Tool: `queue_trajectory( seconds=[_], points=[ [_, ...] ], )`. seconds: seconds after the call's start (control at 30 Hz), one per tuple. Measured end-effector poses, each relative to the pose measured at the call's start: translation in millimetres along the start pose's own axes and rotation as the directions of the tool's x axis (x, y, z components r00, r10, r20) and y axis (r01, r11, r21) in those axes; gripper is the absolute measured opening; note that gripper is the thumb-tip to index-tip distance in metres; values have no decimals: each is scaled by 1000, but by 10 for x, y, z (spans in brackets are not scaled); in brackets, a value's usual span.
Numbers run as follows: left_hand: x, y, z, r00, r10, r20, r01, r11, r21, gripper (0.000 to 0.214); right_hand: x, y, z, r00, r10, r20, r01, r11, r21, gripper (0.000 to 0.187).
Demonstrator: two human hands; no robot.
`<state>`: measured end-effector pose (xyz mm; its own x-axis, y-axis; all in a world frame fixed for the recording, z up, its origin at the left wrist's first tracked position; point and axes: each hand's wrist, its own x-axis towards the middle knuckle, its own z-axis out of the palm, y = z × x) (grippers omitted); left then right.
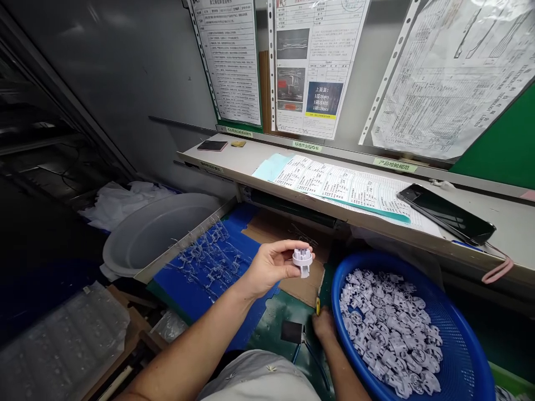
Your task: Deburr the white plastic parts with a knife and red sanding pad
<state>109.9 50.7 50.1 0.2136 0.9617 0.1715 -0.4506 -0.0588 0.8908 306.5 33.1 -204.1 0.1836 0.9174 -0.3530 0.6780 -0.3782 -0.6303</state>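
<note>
On my feed, the person's left hand [267,267] is raised in front of the head camera, fingers and thumb pinching a small, pale lilac-grey moulded plastic part [302,262], round with projecting tabs. It hangs in the air above a flat brown cardboard sheet [307,289], touching nothing else. The right hand [324,326] sits lower, clenched around a narrow yellow-tipped tool [317,305]; the hand hides most of it, so I cannot tell its exact kind. Just right of that hand stands a round blue plastic mesh basket [355,267], heaped with a pile of matching lilac-grey moulded parts [388,328].

Left of the cardboard lies a bright blue mat [246,284] carrying a scatter of clear plastic moulding runners [209,256], and beyond it sits a wide grey plastic tub [154,234]. Along the far side runs a long pale shelf [234,161]. Near its front edge lie printed white paper sheets [334,184], and a black glass smartphone [446,214] rests toward its right end.
</note>
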Motion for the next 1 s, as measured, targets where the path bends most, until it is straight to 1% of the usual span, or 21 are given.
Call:
queue_trajectory(
  seconds=[0.07, 0.13, 0.23, 0.27, 0.3, 0.33, 0.4, 0.47, 0.53, 0.63, 0.67, 0.77, 0.83, 0.93, 1.0],
  points=[
    [15, 4, 12, 1000, 28, -11, -27, 999, 29, 46, -37, -94, -13, 1000, 20, -5, -19, 990, 137, 33],
    [30, 12, 18, 999, 51, -17, -50, 997, 53, 43, -127, -231, -64, 1000, -5, -27, 12, 955, 297, 44],
    [46, 12, 14, 998, 59, -17, -58, 996, 66, 42, -322, -500, -214, 993, -85, -80, 114, 848, 518, 69],
    [49, 8, 11, 998, 57, -14, -56, 996, 68, 42, -392, -597, -284, 988, -111, -106, 152, 804, 575, 73],
    [50, 3, 9, 998, 56, -11, -55, 996, 70, 42, -460, -692, -363, 982, -135, -135, 190, 761, 621, 73],
    [51, -2, 8, 998, 56, -8, -55, 996, 75, 42, -526, -782, -449, 974, -157, -165, 227, 722, 654, 70],
    [49, -7, 12, 998, 56, -4, -55, 995, 88, 43, -658, -940, -628, 957, -197, -212, 290, 663, 690, 57],
    [45, -4, 22, 998, 58, -4, -58, 993, 100, 43, -788, -1066, -795, 941, -238, -241, 338, 629, 700, 47],
    [39, 5, 32, 998, 64, -6, -63, 993, 103, 43, -905, -1160, -928, 917, -284, -279, 397, 612, 684, 44],
    [23, 21, 41, 998, 70, -1, -70, 992, 101, 44, -1017, -1245, -1042, 855, -360, -373, 518, 606, 604, 43],
    [16, 25, 41, 998, 70, 1, -70, 992, 100, 44, -1034, -1259, -1058, 838, -378, -394, 545, 608, 578, 40],
    [-4, 29, 41, 998, 70, -4, -69, 993, 99, 45, -1051, -1271, -1062, 821, -403, -404, 570, 612, 548, 30],
    [-15, 26, 39, 998, 71, -2, -70, 993, 97, 45, -1058, -1272, -1049, 797, -425, -428, 603, 597, 530, 27],
    [-24, 19, 36, 997, 74, 7, -74, 994, 81, 44, -1081, -1290, -1044, 718, -490, -495, 694, 562, 450, 27],
    [-25, 17, 34, 998, 69, 8, -69, 996, 64, 44, -1101, -1313, -1055, 676, -529, -513, 734, 544, 406, 28]
  ],
)
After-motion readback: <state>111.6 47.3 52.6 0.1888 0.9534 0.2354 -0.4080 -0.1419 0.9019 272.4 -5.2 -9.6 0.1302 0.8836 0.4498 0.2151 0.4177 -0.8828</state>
